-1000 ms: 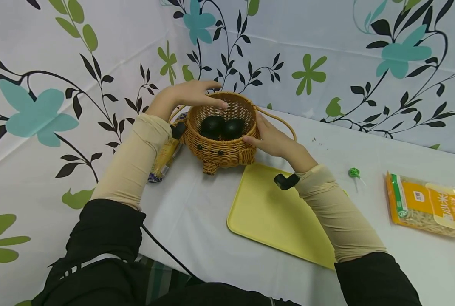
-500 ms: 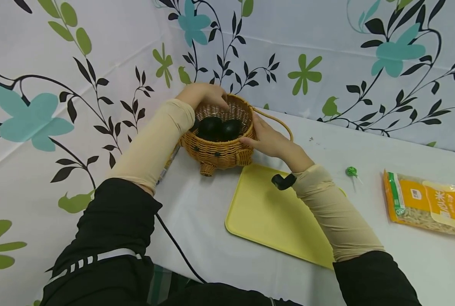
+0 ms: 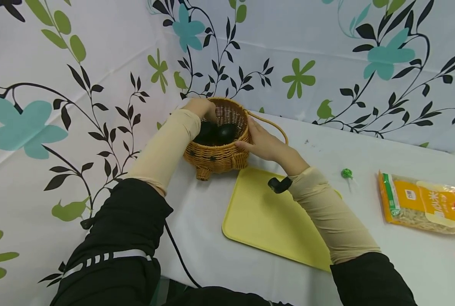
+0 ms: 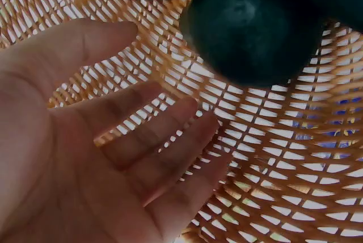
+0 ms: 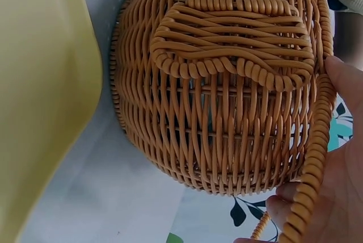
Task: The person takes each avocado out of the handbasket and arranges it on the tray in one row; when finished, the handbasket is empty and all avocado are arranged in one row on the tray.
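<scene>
The brown wicker basket (image 3: 221, 161), shaped like an animal with a snout, ears and dark eyes, stands at the back of the table. Dark green, smooth, rounded fruits (image 3: 226, 133) lie inside it. My left hand (image 3: 201, 108) reaches down into the basket from the left. In the left wrist view, that hand (image 4: 119, 152) is palm up with thumb and fingers apart, holding nothing, close to a dark green fruit (image 4: 255, 33). My right hand (image 3: 266, 142) holds the basket's right side. In the right wrist view, its thumb (image 5: 343, 78) rests at the rim beside the looped handle (image 5: 312, 180).
A yellow tray (image 3: 273, 221) lies in front of the basket, partly under the right forearm. Farther right are a green lollipop (image 3: 347, 173) and an orange food packet (image 3: 426, 204). Floral cloth (image 3: 265, 38) hangs behind the table.
My left hand has moved right and down from above the basket's left rim into its inside. The right hand keeps its place on the basket. The head view has shifted slightly.
</scene>
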### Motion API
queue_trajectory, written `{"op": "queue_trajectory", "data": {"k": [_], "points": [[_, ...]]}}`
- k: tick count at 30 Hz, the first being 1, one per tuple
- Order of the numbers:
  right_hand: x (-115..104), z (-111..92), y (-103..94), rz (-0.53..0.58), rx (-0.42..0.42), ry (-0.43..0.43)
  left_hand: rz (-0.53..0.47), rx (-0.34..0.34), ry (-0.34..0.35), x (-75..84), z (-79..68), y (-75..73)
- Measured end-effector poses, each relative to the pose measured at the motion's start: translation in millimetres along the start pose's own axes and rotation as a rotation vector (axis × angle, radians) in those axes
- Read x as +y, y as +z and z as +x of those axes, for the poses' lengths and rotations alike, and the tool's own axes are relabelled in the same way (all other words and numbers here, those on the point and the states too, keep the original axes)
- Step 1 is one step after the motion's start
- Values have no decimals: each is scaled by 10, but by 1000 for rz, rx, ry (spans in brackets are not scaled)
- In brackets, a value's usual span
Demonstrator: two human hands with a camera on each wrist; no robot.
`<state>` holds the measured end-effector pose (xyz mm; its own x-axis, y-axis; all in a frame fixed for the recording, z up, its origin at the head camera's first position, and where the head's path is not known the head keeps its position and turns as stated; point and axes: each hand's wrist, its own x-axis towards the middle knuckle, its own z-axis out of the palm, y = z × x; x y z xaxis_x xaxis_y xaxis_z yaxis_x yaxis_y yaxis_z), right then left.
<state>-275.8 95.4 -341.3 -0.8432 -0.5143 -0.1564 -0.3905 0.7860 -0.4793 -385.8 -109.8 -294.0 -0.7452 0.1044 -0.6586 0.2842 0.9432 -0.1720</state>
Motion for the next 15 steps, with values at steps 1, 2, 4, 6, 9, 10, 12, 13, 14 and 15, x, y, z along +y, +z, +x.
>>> {"op": "queue_trajectory", "data": {"k": [1,2,4,6,9,10,12,13,14,15], "points": [[0,0,2,0,2,-2,9,3,-3,6,3,13],[-1,-1,4,2,4,-2,3,7,-7,16,10,29],[-1,-2,9,5,6,-4,-21,10,-25,43,-2,61],[-1,2,16,2,4,-6,-59,4,-43,69,-36,104],[8,8,36,-3,1,-12,-94,-2,-52,90,-79,168],[12,10,39,-8,3,-14,-95,4,-47,92,-88,184],[22,12,41,-13,6,-13,-111,9,-54,95,-89,199],[27,13,40,-15,7,-13,-116,4,-61,98,-73,199],[31,12,38,-15,9,-13,-119,-1,-67,106,-67,200],[34,11,37,-15,10,-13,-119,-4,-73,116,-52,200]]}}
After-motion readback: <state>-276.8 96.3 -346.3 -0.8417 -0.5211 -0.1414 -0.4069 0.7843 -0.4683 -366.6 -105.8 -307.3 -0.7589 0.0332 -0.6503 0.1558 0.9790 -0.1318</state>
